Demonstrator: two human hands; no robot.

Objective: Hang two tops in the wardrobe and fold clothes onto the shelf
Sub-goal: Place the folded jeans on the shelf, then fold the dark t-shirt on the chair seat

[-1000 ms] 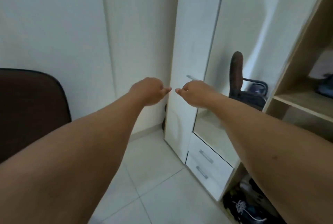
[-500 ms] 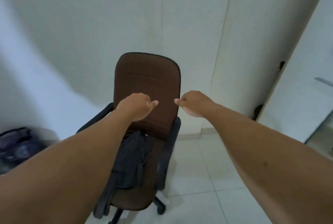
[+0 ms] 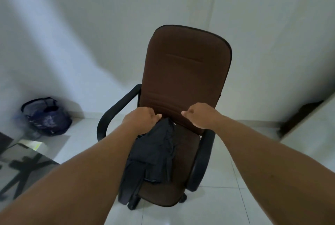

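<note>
I see both hands loosely curled, holding nothing: left hand [image 3: 140,122], right hand [image 3: 200,116] | over clothes [image 3: 154,157] on chair [image 3: 183,79] | risk: castors roll, or trailing cloth snags armrest [image 3: 201,159].

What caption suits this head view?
Both hands, left and right, reach toward dark clothes on a brown chair.

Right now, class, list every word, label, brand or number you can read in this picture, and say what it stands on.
None can be read.
The dark bag by the wall has pale markings, too blurred to read.
The brown chair and the dark clothes on its seat show no text.
</note>
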